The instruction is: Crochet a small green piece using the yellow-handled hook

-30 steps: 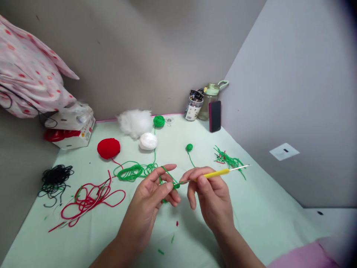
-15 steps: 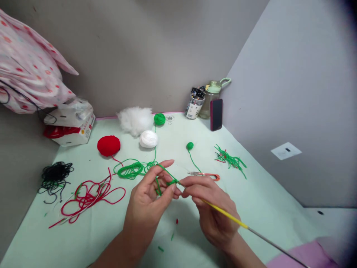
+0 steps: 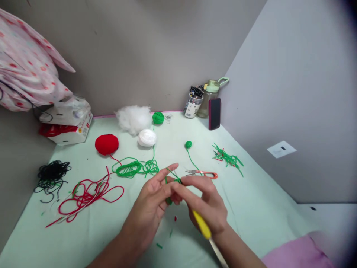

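Note:
My left hand [image 3: 156,201] pinches a small green crochet piece [image 3: 169,201], with green yarn [image 3: 134,168] looped over its fingers. My right hand [image 3: 208,204] is closed around a yellow-handled crochet hook [image 3: 202,225], whose tip meets the green piece at my left fingertips and whose handle points back toward me. The yarn strand runs from my left hand to a loose green tangle and on to a green yarn ball [image 3: 158,117] at the back.
Orange-handled snips [image 3: 205,174] lie just beyond my right hand. On the pale green mat [image 3: 259,208] are a red yarn ball [image 3: 106,144], white yarn ball [image 3: 147,137], stuffing [image 3: 133,118], red [image 3: 86,195] and black [image 3: 51,175] yarn tangles, green scraps [image 3: 227,158], a phone [image 3: 214,113], jars and a box.
The crochet hook has swung round: its handle pointed right, then down-right, and now points toward me. My hands have stayed together at the green piece, and the snips came into view.

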Demonstrator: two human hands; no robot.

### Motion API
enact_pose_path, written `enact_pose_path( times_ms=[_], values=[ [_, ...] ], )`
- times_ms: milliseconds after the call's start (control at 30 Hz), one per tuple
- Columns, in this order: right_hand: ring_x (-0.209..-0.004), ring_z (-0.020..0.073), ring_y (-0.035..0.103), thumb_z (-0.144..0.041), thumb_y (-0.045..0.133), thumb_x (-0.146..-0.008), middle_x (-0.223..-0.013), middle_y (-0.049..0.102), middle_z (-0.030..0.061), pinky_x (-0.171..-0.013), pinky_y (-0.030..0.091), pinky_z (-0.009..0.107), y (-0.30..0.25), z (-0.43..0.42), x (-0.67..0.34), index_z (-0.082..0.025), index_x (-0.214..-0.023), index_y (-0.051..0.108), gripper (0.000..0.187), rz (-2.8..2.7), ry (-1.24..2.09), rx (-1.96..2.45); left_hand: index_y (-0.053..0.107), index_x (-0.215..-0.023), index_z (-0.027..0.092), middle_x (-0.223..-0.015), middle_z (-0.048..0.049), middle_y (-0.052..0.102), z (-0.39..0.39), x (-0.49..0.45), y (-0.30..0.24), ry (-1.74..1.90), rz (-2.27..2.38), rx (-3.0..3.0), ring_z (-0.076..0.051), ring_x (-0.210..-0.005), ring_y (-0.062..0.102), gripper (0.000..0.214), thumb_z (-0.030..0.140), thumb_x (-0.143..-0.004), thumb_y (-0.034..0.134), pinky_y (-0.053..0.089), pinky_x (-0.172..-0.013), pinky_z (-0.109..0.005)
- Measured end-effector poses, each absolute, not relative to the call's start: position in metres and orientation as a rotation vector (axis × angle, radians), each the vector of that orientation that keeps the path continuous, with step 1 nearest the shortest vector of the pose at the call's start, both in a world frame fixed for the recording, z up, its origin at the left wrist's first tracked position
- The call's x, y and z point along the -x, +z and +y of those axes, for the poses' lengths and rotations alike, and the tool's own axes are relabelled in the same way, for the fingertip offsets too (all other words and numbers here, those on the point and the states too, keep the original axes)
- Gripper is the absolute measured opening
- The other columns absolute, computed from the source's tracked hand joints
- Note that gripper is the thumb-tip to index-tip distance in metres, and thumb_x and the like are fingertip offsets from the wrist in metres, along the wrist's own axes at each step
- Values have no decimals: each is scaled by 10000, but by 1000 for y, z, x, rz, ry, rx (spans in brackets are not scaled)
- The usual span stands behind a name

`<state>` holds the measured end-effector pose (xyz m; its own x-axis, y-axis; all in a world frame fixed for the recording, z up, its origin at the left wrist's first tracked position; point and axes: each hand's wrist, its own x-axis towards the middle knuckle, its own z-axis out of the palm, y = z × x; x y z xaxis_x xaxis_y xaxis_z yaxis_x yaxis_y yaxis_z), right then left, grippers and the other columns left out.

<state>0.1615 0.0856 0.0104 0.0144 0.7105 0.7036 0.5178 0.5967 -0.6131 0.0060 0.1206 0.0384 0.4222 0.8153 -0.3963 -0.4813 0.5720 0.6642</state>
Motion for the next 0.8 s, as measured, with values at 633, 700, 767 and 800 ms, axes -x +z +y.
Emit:
enact_pose_path(
  times_ms=[633,700,767,800],
  values=[
    [-644,143,661,-345,720,-988,-828,735,32,-636,567,303,23,101,-160,-238,-922,818,159,-1015,909,901,789,-1218,258,-816,42,616,126,3,40,1015,817,-709,-85,-651,580,387,278,-840,869,485,-670,-242],
    [-709,163,682,-356,713,-993,-862,753,43,-662,581,312,22,101,-158,-243,-941,821,165,-1073,921,917,790,-1222,264,-830,25,652,123,1,37,960,794,-742,-104,-667,599,389,296,-842,867,505,-685,-259],
    [-745,176,691,-335,696,-1005,-873,770,54,-666,590,314,21,100,-156,-245,-955,825,165,-1133,854,956,800,-1204,261,-839,12,677,121,-1,34,933,798,-757,-116,-689,607,381,301,-833,876,514,-698,-265],
    [-756,181,698,-310,688,-1010,-872,773,56,-664,594,316,20,99,-154,-248,-961,828,161,-1168,794,980,806,-1190,259,-840,11,681,120,-2,33,939,809,-759,-115,-692,603,377,296,-823,886,509,-690,-256]
  ],
)
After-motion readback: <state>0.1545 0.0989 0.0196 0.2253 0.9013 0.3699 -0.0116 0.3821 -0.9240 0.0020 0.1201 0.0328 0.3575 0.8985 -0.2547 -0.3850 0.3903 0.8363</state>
